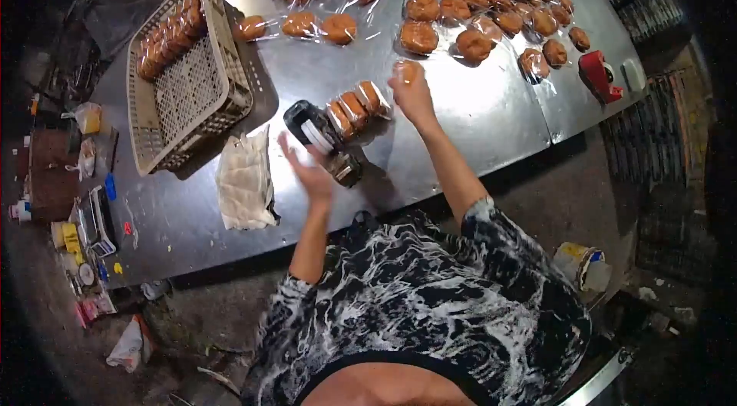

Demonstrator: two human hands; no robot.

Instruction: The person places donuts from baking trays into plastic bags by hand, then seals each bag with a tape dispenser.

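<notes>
A short-sleeved top (430, 306) in black with a white marbled, wave-like print is worn; it fills the frame from 5 to 7 o'clock. The sleeves are seen to end above the elbows, so both forearms are left bare. No gloves, rings or watch can be made out on the left hand (311, 172) or right hand (413, 95).

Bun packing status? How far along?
Done: one row of buns sits in the basket, rest of it bare. In hand: right hand on a wrapped bun, left hand open by the tape dispenser, beside a stacked pack. Left: many bagged buns across the table.
</notes>
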